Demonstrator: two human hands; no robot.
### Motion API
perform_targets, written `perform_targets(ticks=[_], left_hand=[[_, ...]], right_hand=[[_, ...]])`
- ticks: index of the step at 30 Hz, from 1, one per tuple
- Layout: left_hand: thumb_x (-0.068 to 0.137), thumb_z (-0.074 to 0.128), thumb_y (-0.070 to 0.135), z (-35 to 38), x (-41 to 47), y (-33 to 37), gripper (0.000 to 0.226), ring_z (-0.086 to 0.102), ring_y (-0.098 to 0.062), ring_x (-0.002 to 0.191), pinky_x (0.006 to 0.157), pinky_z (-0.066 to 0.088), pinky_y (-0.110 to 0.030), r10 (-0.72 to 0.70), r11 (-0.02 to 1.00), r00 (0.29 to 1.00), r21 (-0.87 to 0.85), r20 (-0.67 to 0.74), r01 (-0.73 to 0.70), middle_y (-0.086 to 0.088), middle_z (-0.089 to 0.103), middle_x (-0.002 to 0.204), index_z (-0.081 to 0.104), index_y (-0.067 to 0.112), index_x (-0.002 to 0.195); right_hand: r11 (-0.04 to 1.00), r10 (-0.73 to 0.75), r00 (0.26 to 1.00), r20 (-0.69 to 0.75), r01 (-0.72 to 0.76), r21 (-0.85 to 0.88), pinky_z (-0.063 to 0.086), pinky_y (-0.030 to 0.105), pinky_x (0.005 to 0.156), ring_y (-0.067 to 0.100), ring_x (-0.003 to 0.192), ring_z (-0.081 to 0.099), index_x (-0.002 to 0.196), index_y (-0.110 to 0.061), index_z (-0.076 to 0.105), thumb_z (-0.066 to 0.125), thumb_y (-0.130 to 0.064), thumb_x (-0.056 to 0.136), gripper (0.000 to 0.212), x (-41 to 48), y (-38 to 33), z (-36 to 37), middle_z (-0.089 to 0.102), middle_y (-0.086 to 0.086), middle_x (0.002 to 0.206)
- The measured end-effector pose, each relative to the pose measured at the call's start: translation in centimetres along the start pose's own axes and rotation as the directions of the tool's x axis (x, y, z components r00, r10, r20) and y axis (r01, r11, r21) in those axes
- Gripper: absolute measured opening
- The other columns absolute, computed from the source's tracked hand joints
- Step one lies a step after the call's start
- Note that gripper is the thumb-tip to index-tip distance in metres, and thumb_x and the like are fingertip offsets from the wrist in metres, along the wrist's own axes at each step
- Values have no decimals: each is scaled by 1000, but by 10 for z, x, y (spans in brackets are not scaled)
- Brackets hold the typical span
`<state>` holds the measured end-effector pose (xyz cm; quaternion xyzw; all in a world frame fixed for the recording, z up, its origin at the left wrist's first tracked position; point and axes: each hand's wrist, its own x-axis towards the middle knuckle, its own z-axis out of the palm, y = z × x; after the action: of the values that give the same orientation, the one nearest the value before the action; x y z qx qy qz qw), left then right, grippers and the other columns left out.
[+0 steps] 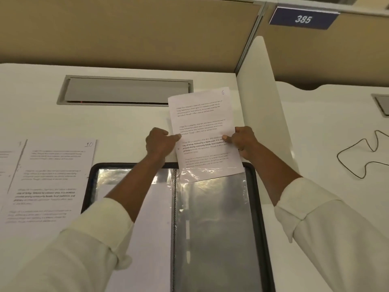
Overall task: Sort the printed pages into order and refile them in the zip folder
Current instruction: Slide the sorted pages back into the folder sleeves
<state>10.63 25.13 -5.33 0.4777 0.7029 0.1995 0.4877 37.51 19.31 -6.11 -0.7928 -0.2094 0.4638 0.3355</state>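
Left hand (162, 142): fingers curled, thumb pressed on top of the left edge of the page (202, 131); it pinches the sheet.
Right hand (244, 141): the same hold on the right edge, thumb on top, fingers curled.
Fingers under the paper: hidden by the sheet for both hands.
Page: a printed sheet with a handwritten 6 in its top right corner, a little tilted, held above the far end of the folder (255, 197).
Lower strip of the page: shiny clear plastic lies over it, so it is inside the mouth of the sleeve (212, 218).
Folder: open flat on the desk (31, 98), dark rim, a metal spine down the middle.
Right half: the clear sleeve, dark and glossy with reflections.
Left half: a white sheet (155, 228), partly covered by the left forearm.
Near end of the folder: cut off by the lower edge of the view.
Page marked 10 (54, 175): flat on the desk, just left of the folder.
Second loose sheet (8, 165): beside it, cut off by the left edge; its number is hard to make out.
Printed text: too small and blurred to read.
Grey hatch (126, 90): set into the desk, beyond the hands.
Black cable (366, 152): on the neighbouring desk, right of the white divider (265, 102).
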Motion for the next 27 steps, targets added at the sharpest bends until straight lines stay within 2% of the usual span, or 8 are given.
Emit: perform_targets(ticks=[5, 9, 15, 18, 21, 23, 26, 27], left_hand=[[77, 95, 17, 6, 17, 10, 35, 76, -24, 89, 78, 64, -37, -40, 997, 994, -60, 106, 47, -7, 75, 101, 65, 9, 94], [77, 93, 10, 13, 21, 6, 30, 75, -21, 89, 80, 65, -37, -27, 999, 991, 36, 128, 23, -3, 77, 101, 73, 7, 100], [70, 96, 5, 13, 14, 1, 33, 77, -26, 89, 84, 65, -45, -35, 979, 961, 202, 275, -22, -6, 79, 96, 73, 1, 92], [69, 95, 2, 12, 10, 4, 40, 78, -30, 88, 83, 66, -48, -57, 965, 930, 259, 364, -42, -11, 79, 93, 72, -7, 101], [75, 95, 20, 17, 6, 8, 40, 74, -26, 84, 79, 65, -41, -11, 964, 937, 252, 349, -83, -7, 77, 94, 70, -3, 95], [79, 94, 33, 19, 4, 12, 39, 69, -23, 85, 78, 59, -39, 37, 974, 959, 206, 281, -98, -3, 72, 95, 66, 7, 91], [78, 94, 33, 21, 10, 15, 48, 68, -27, 101, 94, 59, -45, 30, 990, 980, 129, 198, -56, -6, 69, 111, 65, 10, 110], [78, 94, 28, 21, 11, 15, 43, 68, -27, 99, 94, 60, -45, 24, 992, 981, 116, 193, -47, -7, 69, 110, 65, 12, 106]], right_hand=[[1000, 15, 1000, 23, -15, -10, 59, 53, 98, 35, 104, 73, 115, -1, 74, 85, -1, 84, 33, -9, 3, -5, 76, 15, 111], [999, 12, 999, 33, -13, 29, 59, 52, 96, 34, 104, 73, 97, -7, 74, 84, 2, 84, 18, -15, 7, -10, 76, 14, 111], [994, -45, 997, -55, 51, 98, 61, 36, 73, 23, 90, 74, 104, -7, 69, 86, -12, 86, 26, -20, 5, -15, 75, 7, 105], [995, -100, 989, -110, 100, -6, 60, 44, 94, 28, 103, 72, 114, -5, 66, 86, -12, 86, 35, -16, 10, -15, 73, 9, 118], [994, -104, 992, -70, 100, -53, 57, 40, 96, 27, 104, 69, 112, -11, 67, 83, -3, 87, 31, -18, 18, -17, 70, 6, 114], [988, -55, 998, -36, 49, -149, 59, 44, 97, 29, 104, 70, 115, -4, 72, 86, -6, 84, 35, -17, 24, -18, 73, 7, 116], [957, 5, 1000, -10, -8, -292, 59, 50, 98, 33, 105, 70, 116, 2, 70, 92, -15, 79, 47, -15, 31, -20, 73, 15, 117], [953, 5, 1000, -11, -8, -302, 59, 50, 98, 34, 106, 70, 116, 3, 69, 93, -15, 78, 47, -15, 32, -20, 72, 16, 117]])
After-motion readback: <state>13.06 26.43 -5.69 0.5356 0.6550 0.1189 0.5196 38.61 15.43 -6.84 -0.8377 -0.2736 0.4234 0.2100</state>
